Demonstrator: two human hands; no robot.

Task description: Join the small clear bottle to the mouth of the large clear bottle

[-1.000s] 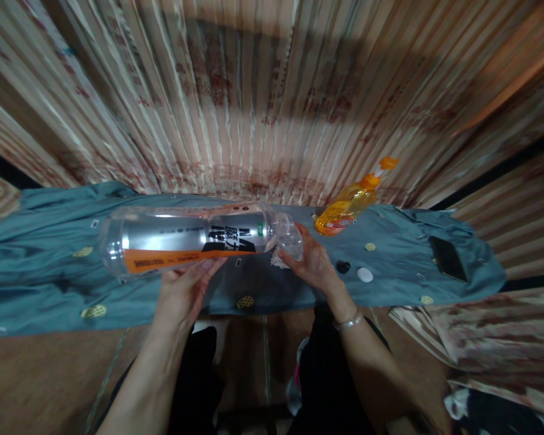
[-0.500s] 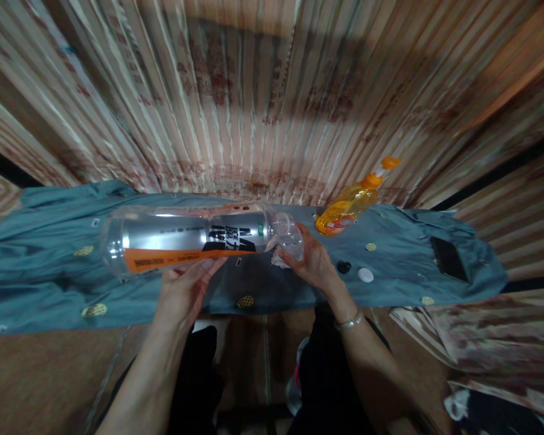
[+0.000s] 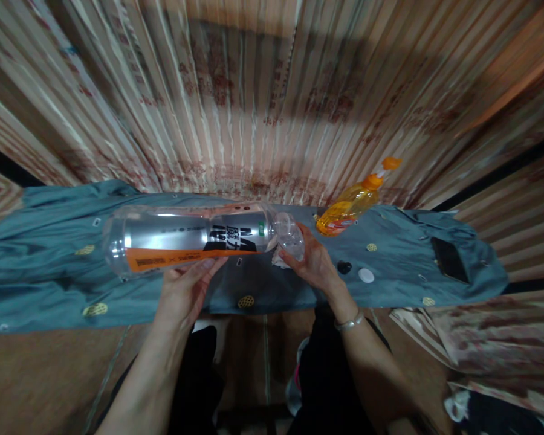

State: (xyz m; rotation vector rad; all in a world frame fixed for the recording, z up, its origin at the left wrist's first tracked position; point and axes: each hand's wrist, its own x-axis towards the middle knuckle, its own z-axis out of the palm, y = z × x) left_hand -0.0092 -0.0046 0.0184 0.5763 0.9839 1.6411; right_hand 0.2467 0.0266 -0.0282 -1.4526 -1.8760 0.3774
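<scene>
A large clear plastic bottle (image 3: 185, 228) with a silver and orange label lies nearly level above the cloth, its neck towards the right. From below, my left hand (image 3: 188, 284) grips the bottle's middle, fingers partly hidden behind it. My right hand (image 3: 315, 260) is closed around a small clear plastic piece (image 3: 292, 238), which sits against the bottle's mouth. Whether it is a cup, a funnel or a cut bottle top, I cannot tell. Something whitish and crumpled (image 3: 278, 258) shows under the right fingers.
Behind my right hand stands a pump bottle (image 3: 344, 211) of orange-yellow liquid. A black cap (image 3: 344, 267) and a white round cap (image 3: 366, 275) lie to its front. Further right is a black phone (image 3: 450, 260). Green cloth (image 3: 272, 296) covers the narrow table before a striped curtain (image 3: 254, 133).
</scene>
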